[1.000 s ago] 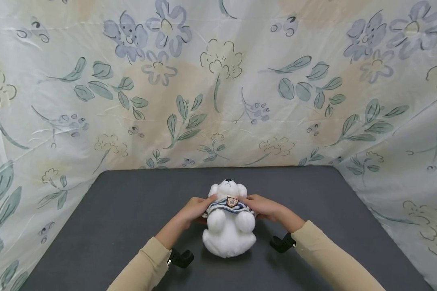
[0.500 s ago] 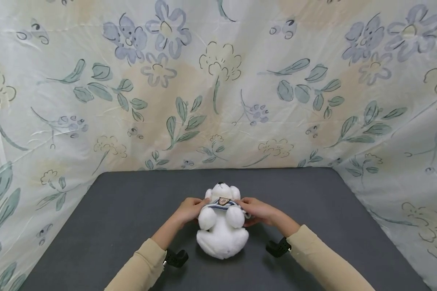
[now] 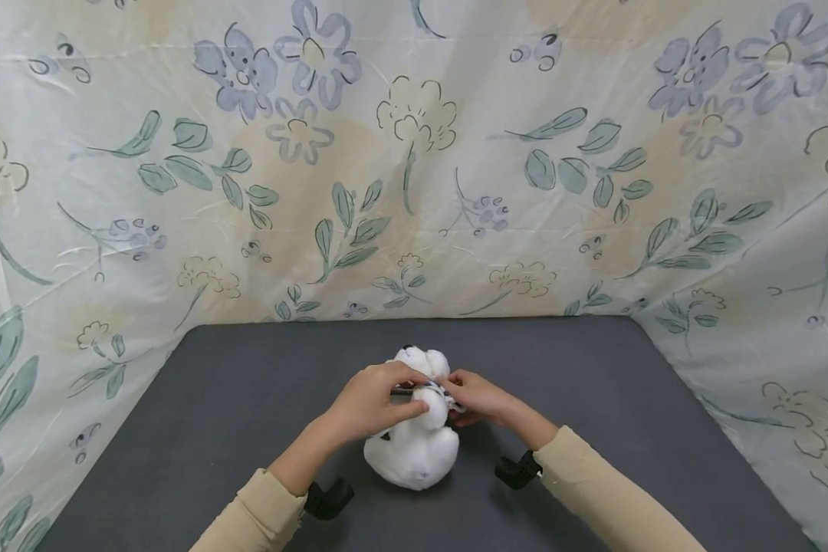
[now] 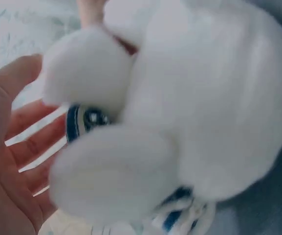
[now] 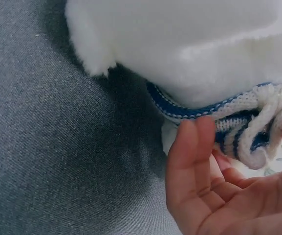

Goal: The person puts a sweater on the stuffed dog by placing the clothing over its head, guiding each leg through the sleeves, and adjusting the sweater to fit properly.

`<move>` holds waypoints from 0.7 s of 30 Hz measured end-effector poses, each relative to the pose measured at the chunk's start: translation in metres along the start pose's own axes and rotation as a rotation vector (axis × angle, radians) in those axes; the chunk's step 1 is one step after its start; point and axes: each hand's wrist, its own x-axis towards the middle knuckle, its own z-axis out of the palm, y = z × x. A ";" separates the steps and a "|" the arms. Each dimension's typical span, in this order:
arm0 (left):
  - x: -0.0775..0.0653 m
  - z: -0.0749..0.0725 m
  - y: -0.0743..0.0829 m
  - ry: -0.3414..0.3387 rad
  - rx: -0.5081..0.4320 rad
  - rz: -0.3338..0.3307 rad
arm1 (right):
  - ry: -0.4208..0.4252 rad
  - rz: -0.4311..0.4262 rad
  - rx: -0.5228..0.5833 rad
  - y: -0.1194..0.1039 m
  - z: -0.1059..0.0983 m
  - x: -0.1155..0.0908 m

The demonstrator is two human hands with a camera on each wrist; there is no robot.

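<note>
A white plush toy animal [image 3: 414, 460] sits on the dark table, its black nose turned up and to the left. Round its upper body is a blue and white knitted sweater [image 5: 224, 115], bunched under the arms. My left hand [image 3: 372, 399] reaches across the toy's front, thumb and fingers spread around its paw [image 4: 89, 71] without closing. In the left wrist view the fingers lie fairly straight behind the paws. My right hand [image 3: 479, 399] holds the sweater's edge at the toy's other side, fingertips curled on the knit. The sweater's badge is mostly hidden by the left hand.
The dark grey table [image 3: 248, 429] extends around the toy on all sides. A flowered cloth [image 3: 414, 169] hangs behind it and along both sides. Black wrist cameras [image 3: 327, 498] hang beneath both forearms.
The toy has shifted left and turned to the left. My left hand has left the toy's side and come over its front; my right hand stays at the sweater.
</note>
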 end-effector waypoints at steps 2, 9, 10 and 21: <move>-0.003 0.003 0.003 -0.012 0.047 0.022 | 0.037 -0.033 -0.061 0.000 0.000 -0.002; -0.007 0.008 0.005 0.041 0.086 0.020 | 0.471 -0.405 -0.561 -0.006 -0.005 -0.021; -0.007 0.009 0.005 0.045 0.087 0.018 | 0.517 -0.473 -0.602 -0.007 -0.006 -0.025; -0.008 0.011 0.005 0.088 0.080 0.052 | 0.367 -0.751 -0.644 -0.006 0.008 -0.050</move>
